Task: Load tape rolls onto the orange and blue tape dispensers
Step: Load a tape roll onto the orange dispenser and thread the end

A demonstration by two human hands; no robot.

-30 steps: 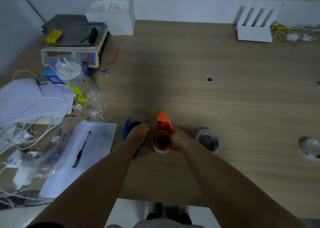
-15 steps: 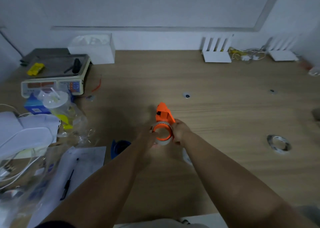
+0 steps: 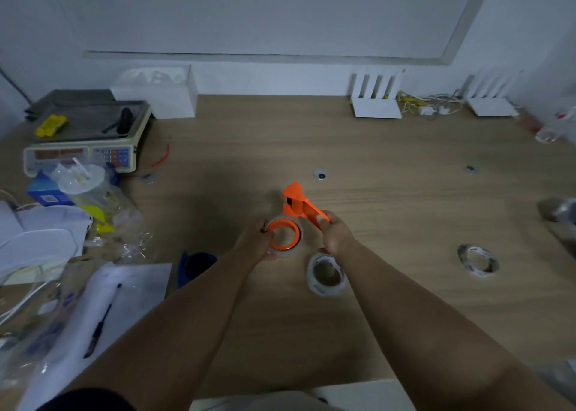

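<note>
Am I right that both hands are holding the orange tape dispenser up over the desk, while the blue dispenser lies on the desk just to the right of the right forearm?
Not quite. The head view shows the blue dispenser lying left of the left forearm, beside the paper sheet. The rest holds: left hand and right hand hold the orange tape dispenser over the desk.
</note>
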